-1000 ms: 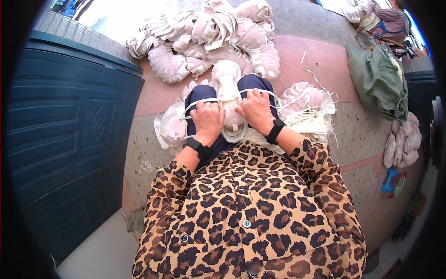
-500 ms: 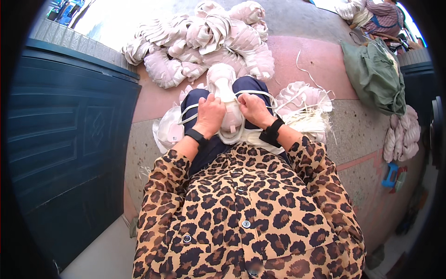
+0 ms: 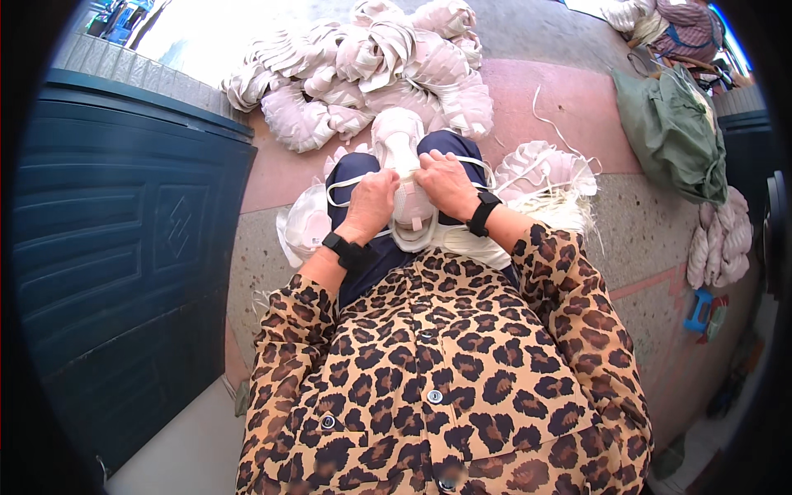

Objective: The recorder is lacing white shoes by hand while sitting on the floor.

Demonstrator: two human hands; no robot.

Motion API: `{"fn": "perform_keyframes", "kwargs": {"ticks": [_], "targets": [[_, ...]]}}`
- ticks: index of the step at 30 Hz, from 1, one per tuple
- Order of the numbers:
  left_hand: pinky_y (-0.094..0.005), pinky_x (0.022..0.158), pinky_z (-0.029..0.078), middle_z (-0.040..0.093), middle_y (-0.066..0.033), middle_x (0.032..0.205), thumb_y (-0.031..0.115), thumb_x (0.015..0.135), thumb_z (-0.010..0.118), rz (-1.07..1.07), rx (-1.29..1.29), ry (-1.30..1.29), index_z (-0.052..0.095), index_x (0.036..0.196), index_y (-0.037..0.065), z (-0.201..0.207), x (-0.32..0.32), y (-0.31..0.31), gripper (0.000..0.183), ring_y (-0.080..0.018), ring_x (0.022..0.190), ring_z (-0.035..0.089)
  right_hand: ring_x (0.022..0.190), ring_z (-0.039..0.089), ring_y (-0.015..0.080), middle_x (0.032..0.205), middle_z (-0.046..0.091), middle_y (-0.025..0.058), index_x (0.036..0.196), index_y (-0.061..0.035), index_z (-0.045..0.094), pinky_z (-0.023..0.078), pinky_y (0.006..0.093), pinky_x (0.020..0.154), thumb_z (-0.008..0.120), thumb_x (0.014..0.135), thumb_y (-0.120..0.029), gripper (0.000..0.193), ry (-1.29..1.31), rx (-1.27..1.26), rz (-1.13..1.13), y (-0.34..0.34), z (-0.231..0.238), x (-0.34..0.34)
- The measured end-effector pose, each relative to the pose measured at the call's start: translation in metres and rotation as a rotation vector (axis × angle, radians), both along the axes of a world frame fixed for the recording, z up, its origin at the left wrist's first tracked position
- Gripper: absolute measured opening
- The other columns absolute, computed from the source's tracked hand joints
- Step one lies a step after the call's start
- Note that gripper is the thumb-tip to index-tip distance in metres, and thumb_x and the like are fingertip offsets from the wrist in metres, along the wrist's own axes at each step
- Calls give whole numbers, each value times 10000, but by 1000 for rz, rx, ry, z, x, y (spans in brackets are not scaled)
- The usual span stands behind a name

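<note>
Hands meet over the lap: the left hand and the right hand both close on a pale pink moulded foam cup piece that rests on the person's dark blue trousers, between the knees. Each hand grips one side of it, fingers curled over the top edge, so the piece is pinned against the thighs and cannot slide while it is worked. A thin white cord loops out from under the left hand; whether it is tied to the piece or only lies over it cannot be told. Black bands sit on both wrists.

Just beyond the knees, a heap of similar pale pink padded pieces lies on the reddish paved ground, probably kept within arm's reach. A smaller fan of white pieces with loose straw-coloured strips lies beside the right knee, and another pale piece beside the left. A dark blue panelled metal door stands on the left. An olive green cloth sack lies well apart to the right.
</note>
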State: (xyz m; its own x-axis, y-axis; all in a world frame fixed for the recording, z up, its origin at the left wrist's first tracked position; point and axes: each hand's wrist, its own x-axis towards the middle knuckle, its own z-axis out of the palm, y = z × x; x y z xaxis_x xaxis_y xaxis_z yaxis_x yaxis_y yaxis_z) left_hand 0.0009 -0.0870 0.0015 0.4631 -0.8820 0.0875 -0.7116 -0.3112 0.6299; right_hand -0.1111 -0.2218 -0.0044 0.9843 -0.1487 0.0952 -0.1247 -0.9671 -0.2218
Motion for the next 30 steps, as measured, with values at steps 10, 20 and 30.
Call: {"fn": "perform_keyframes", "kwargs": {"ticks": [10, 20, 30], "targets": [[-398, 706, 433, 588, -172, 779, 69, 739, 546, 11, 122, -273, 614, 733, 6, -4, -13, 2, 92, -327, 786, 514, 641, 486, 163, 706, 514, 64, 738, -2, 509, 394, 291, 574, 548, 837, -122, 161, -626, 1134, -117, -13, 81, 12], [-409, 679, 463, 600, -207, 715, 147, 731, 561, 60, 226, 125, 627, 717, -4, -15, -3, -3, 166, -345, 713, 593, 763, 589, 282, 770, 587, 158, 913, -17, 532, 454, 349, 671, 572, 742, -144, 217, -84, 883, -177, 5, 6, -7], [-409, 674, 454, 600, -196, 731, 131, 746, 559, 89, 31, -25, 624, 770, -6, -14, -23, -5, 154, -348, 750, 566, 720, 608, 324, 764, 615, 166, 1072, -53, 498, 481, 413, 623, 520, 766, -88, 309, -45, 486, -171, 12, 2, -19]]}}
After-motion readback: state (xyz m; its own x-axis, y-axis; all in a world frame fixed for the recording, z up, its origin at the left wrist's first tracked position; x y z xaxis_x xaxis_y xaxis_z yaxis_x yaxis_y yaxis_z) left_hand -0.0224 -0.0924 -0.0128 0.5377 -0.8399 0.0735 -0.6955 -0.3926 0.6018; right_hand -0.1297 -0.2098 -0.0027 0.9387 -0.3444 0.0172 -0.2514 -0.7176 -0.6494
